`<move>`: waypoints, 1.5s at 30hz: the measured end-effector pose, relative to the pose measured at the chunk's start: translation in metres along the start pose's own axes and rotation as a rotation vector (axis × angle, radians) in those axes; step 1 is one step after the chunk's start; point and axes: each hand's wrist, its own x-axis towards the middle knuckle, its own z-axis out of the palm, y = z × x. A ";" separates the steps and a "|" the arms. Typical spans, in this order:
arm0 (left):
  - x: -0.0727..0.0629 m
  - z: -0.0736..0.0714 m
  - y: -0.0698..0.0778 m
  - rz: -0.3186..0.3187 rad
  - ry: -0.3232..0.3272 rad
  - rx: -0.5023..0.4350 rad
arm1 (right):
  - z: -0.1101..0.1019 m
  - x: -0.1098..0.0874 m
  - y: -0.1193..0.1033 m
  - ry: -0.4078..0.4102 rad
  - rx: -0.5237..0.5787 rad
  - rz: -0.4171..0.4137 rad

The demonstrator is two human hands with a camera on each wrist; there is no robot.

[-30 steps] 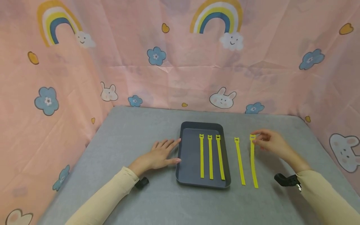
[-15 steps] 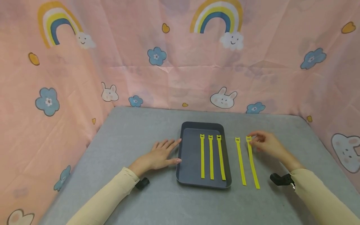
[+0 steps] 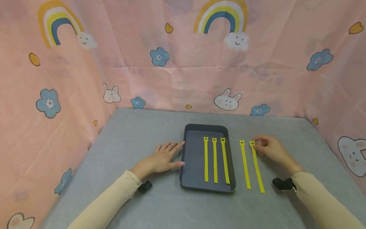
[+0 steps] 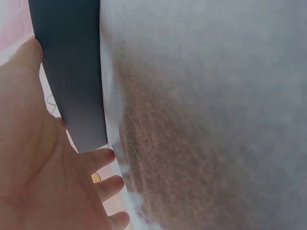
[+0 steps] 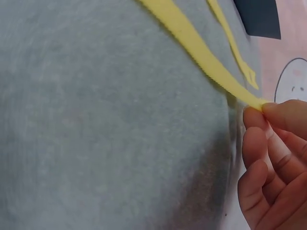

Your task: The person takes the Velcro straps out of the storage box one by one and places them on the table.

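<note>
Pink cloth [image 3: 186, 82] backs the worktop [image 3: 143, 127]. Left hand [image 3: 160, 160], fingers spread, touches the tray [image 3: 193, 159], presumably steadying it; right hand [image 3: 270, 151] pinches a yellow strap [image 3: 257, 168] by its far end, probably for control.

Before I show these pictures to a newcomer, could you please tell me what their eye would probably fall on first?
Most likely the five yellow straps: three lie side by side in the dark tray, from its middle rightward, and two more are to the tray's right, the outermost pinched near its far end by the right hand. The rainbow-printed pink cloth hanging behind the gray table would probably come next.
</note>
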 end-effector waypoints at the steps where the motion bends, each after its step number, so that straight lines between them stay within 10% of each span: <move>1: 0.000 0.000 0.000 0.002 0.002 -0.002 | 0.001 0.000 0.000 0.006 -0.003 -0.003; 45: 0.001 0.001 -0.002 0.015 0.001 -0.009 | 0.014 0.002 -0.003 0.119 -0.075 0.054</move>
